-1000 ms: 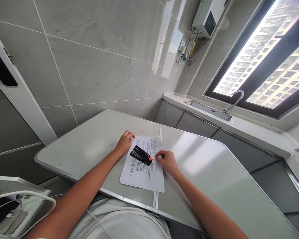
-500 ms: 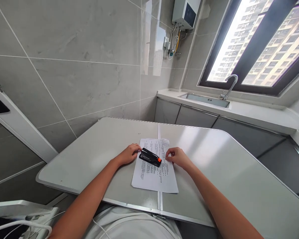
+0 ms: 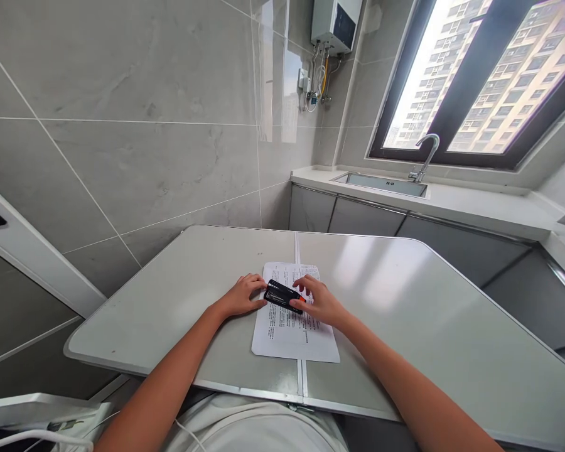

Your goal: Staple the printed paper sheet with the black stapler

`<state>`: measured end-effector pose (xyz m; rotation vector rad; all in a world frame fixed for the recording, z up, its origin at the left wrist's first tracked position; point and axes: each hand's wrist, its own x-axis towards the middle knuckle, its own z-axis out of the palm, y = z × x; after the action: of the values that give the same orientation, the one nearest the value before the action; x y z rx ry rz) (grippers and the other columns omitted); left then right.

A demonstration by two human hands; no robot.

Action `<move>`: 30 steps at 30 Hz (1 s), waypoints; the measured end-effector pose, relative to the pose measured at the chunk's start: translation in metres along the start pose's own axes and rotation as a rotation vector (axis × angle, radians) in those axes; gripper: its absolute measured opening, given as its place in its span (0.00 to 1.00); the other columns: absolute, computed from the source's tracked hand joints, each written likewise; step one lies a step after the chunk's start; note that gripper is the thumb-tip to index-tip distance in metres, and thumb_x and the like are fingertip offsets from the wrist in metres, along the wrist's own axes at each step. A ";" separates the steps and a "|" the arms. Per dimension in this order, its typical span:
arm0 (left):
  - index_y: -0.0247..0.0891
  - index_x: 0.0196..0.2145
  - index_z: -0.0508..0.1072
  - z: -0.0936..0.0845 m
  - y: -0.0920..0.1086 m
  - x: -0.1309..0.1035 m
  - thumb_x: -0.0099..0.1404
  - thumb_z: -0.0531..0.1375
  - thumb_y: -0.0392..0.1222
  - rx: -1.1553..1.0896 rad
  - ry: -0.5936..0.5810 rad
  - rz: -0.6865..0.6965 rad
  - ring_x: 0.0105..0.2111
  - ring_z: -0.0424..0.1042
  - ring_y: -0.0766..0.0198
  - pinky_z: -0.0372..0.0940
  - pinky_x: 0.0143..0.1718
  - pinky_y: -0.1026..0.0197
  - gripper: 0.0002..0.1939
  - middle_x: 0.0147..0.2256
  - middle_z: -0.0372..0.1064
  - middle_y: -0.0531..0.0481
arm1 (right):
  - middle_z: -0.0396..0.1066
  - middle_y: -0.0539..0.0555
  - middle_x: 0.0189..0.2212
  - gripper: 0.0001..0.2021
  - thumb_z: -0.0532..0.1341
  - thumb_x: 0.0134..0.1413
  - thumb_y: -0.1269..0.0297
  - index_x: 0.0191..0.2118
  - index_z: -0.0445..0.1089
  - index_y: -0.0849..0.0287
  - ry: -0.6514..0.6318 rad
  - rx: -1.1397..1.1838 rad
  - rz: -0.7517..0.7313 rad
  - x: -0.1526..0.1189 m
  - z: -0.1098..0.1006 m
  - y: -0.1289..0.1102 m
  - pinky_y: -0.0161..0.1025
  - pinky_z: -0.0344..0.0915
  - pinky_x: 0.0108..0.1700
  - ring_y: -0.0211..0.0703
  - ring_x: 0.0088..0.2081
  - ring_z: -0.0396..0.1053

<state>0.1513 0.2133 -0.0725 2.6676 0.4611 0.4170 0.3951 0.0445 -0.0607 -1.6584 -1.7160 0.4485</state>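
A black stapler with an orange-red end piece lies aslant on a printed sheet of paper. My right hand is over the stapler's right end, thumb on the near side and fingers on the far side, partly hiding the orange piece. At the stapler's left end is my left hand, resting on the table by the paper's left edge. Its thumb and fingers are apart, with the tips close to the stapler; whether they touch it I cannot tell.
The pale table has a metal-edged seam running under the paper. Behind it stand a counter with a sink and a tap. A tiled wall rises at the left. White cables hang at the lower left.
My right hand has moved left from the paper's right side onto the stapler's orange end. My left thumb has spread away from its fingers near the stapler. The view has shifted slightly.
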 end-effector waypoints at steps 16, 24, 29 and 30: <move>0.44 0.48 0.75 -0.003 -0.002 0.003 0.70 0.61 0.50 -0.069 -0.055 -0.009 0.53 0.67 0.53 0.59 0.58 0.51 0.12 0.51 0.71 0.47 | 0.73 0.55 0.45 0.15 0.64 0.61 0.67 0.53 0.71 0.54 0.020 -0.048 -0.032 0.001 0.018 0.004 0.43 0.64 0.48 0.49 0.48 0.69; 0.44 0.48 0.76 -0.004 -0.002 0.004 0.68 0.63 0.49 -0.114 -0.063 -0.022 0.53 0.66 0.52 0.58 0.59 0.50 0.13 0.51 0.71 0.47 | 0.73 0.56 0.47 0.17 0.60 0.64 0.71 0.57 0.69 0.52 0.068 -0.026 -0.072 0.003 0.019 0.010 0.47 0.64 0.53 0.50 0.51 0.67; 0.45 0.47 0.76 -0.006 0.001 0.003 0.69 0.63 0.50 -0.121 -0.064 -0.023 0.53 0.66 0.52 0.58 0.59 0.50 0.12 0.51 0.71 0.47 | 0.74 0.56 0.49 0.18 0.60 0.64 0.70 0.57 0.70 0.51 0.095 -0.017 -0.023 0.003 0.020 0.014 0.48 0.66 0.53 0.50 0.50 0.69; 0.45 0.47 0.76 -0.006 0.002 0.002 0.69 0.62 0.50 -0.115 -0.064 -0.021 0.53 0.66 0.52 0.58 0.59 0.50 0.12 0.51 0.71 0.47 | 0.74 0.56 0.50 0.19 0.61 0.63 0.69 0.58 0.69 0.51 0.112 -0.012 -0.022 0.003 0.019 0.014 0.48 0.66 0.53 0.50 0.50 0.70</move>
<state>0.1516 0.2148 -0.0658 2.5545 0.4321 0.3409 0.3924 0.0536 -0.0827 -1.6401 -1.6563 0.3294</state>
